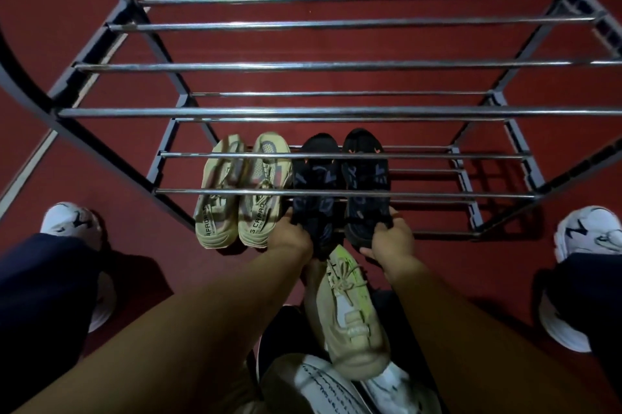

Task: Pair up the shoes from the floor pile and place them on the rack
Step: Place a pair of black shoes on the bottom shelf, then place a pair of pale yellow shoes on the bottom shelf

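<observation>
Left hand [292, 238] pinches the heel of one black shoe [314, 188], right hand [392, 240] the other [366, 178]; both lie on the rack's [336, 193] bottom tier, at 3 o'clock of the beige pair [242, 191]; best push toes evenly toward 12, heels level, then release; pile [350, 322] waits at 6.

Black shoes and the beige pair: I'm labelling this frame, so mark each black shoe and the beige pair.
left black shoe [314, 184], head view, upper
right black shoe [367, 178], head view, upper
beige pair [257, 208], head view, right shoe's tongue
</observation>
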Available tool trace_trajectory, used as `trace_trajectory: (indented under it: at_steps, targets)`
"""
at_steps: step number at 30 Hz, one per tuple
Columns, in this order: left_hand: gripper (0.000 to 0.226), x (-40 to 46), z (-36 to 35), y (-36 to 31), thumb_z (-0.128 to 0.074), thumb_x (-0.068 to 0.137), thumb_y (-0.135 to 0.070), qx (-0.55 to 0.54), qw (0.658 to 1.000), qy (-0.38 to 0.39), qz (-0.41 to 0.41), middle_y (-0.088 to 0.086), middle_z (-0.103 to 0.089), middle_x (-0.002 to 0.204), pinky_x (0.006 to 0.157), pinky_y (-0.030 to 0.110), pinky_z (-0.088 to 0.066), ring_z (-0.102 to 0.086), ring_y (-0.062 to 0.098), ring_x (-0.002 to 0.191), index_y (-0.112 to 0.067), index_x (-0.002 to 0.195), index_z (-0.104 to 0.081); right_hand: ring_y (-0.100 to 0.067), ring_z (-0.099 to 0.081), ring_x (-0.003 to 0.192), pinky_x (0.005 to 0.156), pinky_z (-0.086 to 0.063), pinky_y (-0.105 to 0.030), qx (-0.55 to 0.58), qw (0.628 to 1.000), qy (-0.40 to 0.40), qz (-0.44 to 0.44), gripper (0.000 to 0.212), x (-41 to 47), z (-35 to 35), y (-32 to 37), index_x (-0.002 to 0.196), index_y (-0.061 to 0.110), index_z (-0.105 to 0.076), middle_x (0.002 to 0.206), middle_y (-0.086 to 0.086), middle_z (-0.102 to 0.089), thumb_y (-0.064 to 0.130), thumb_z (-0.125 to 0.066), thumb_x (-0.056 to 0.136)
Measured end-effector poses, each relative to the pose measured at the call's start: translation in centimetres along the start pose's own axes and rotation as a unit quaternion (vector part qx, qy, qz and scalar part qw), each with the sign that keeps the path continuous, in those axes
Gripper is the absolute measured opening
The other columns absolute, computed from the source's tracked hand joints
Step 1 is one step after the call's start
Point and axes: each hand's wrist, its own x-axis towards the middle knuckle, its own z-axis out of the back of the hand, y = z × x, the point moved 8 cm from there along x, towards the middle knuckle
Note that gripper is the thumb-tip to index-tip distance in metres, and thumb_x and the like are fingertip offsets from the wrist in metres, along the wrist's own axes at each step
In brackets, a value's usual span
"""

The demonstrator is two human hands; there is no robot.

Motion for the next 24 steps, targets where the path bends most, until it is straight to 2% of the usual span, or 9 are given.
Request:
trace_trajectory:
  at_steps: [4, 6, 8, 11, 13, 15, 18, 22, 24]
  targets:
    - [0.048, -0.5, 0.4, 0.0, -0.041, 0.098, -0.007, -0.033, 0.998, -0.049, -0.003, 0.010, -0.063, 0.127, 0.090, 0.023, -0.043, -0.057, 0.021, 0.101, -0.019, 0.144, -0.045, -0.041, -0.048, 0.124, 0.060, -0.062, -0.040, -0.035, 0.999, 0.005, -0.012, 0.045, 1.0, 0.5, -0.6, 0.143, 0.026, -0.043, 0.150, -0.005, -0.034, 0.007, -0.042, 0.101]
    - [0.046, -1.0, 0.5, -0.4, -0.041, 0.099, -0.013, 0.008, 0.999, -0.033, -0.012, 0.011, -0.064, 0.125, 0.094, 0.029, -0.047, -0.059, 0.026, 0.102, -0.024, 0.143, -0.045, -0.040, -0.049, 0.122, 0.054, -0.060, -0.033, -0.088, 0.996, 0.025, -0.007, 0.043, 1.1, 0.4, -0.6, 0.141, 0.027, -0.043, 0.150, -0.005, -0.033, 0.013, -0.047, 0.100]
    - [0.046, -1.0, 0.6, -0.4, -0.040, 0.099, -0.026, 0.062, 0.998, -0.008, -0.024, 0.015, -0.060, 0.132, 0.101, 0.041, -0.047, -0.057, 0.034, 0.116, -0.025, 0.146, -0.039, -0.037, -0.050, 0.118, 0.061, -0.058, -0.035, -0.207, 0.977, 0.041, 0.009, 0.047, 0.4, 0.4, -0.1, 0.146, 0.024, -0.038, 0.150, -0.005, -0.028, 0.024, -0.048, 0.100]
    - [0.055, -2.1, 0.5, 0.2, -0.036, 0.101, -0.040, 0.116, 0.993, 0.027, -0.004, 0.019, -0.047, 0.145, 0.110, 0.044, -0.037, -0.045, 0.039, 0.132, -0.016, 0.150, -0.031, -0.037, -0.046, 0.119, 0.090, -0.048, -0.039, -0.410, 0.910, 0.030, 0.058, 0.056, -1.5, 0.4, 0.8, 0.151, 0.014, -0.029, 0.152, -0.011, -0.021, 0.037, -0.040, 0.101]
    - [0.050, -4.4, 0.4, 0.8, -0.043, 0.099, -0.033, 0.118, 0.991, 0.057, 0.012, 0.022, -0.053, 0.137, 0.099, 0.045, -0.048, -0.054, 0.041, 0.122, -0.009, 0.143, -0.037, -0.038, -0.044, 0.124, 0.100, -0.040, -0.038, -0.485, 0.872, 0.018, 0.063, 0.056, -3.3, 0.4, 1.0, 0.146, 0.006, -0.036, 0.148, -0.019, -0.029, 0.040, -0.037, 0.100]
    - [0.037, -7.3, -0.1, 1.4, -0.050, 0.094, -0.017, 0.129, 0.984, 0.121, 0.011, 0.020, -0.061, 0.124, 0.083, 0.038, -0.056, -0.063, 0.039, 0.110, -0.006, 0.130, -0.049, -0.038, -0.048, 0.123, 0.099, -0.043, -0.038, -0.564, 0.823, 0.043, 0.049, 0.053, -5.4, 0.0, 0.5, 0.133, 0.004, -0.050, 0.140, -0.021, -0.045, 0.040, -0.040, 0.096]
    - [0.014, -11.1, -1.1, 2.6, -0.054, 0.090, -0.013, 0.147, 0.967, 0.203, 0.041, 0.016, -0.063, 0.099, 0.079, 0.039, -0.056, -0.065, 0.033, 0.089, -0.005, 0.095, -0.064, -0.035, -0.056, 0.115, 0.088, -0.048, -0.036, -0.651, 0.754, 0.080, 0.035, 0.037, -8.5, -0.6, -0.5, 0.115, 0.010, -0.063, 0.129, -0.016, -0.058, 0.033, -0.052, 0.088]
    - [0.029, -15.4, -1.2, 3.4, -0.061, 0.084, -0.012, 0.144, 0.958, 0.242, 0.056, 0.017, -0.067, 0.098, 0.063, 0.031, -0.054, -0.063, 0.025, 0.072, 0.000, 0.111, -0.062, -0.028, -0.060, 0.112, 0.078, -0.045, -0.028, -0.712, 0.684, 0.147, 0.059, 0.031, -13.6, -1.0, -1.3, 0.118, 0.010, -0.062, 0.126, -0.010, -0.061, 0.025, -0.054, 0.093]
    - [0.028, -17.3, -0.1, 3.4, -0.064, 0.086, -0.014, 0.135, 0.957, 0.251, 0.055, 0.017, -0.066, 0.091, 0.057, 0.030, -0.056, -0.062, 0.023, 0.064, 0.001, 0.110, -0.061, -0.027, -0.058, 0.117, 0.081, -0.044, -0.028, -0.701, 0.693, 0.161, 0.057, 0.035, -16.1, -0.4, -0.3, 0.124, 0.007, -0.060, 0.131, -0.012, -0.059, 0.027, -0.047, 0.098]
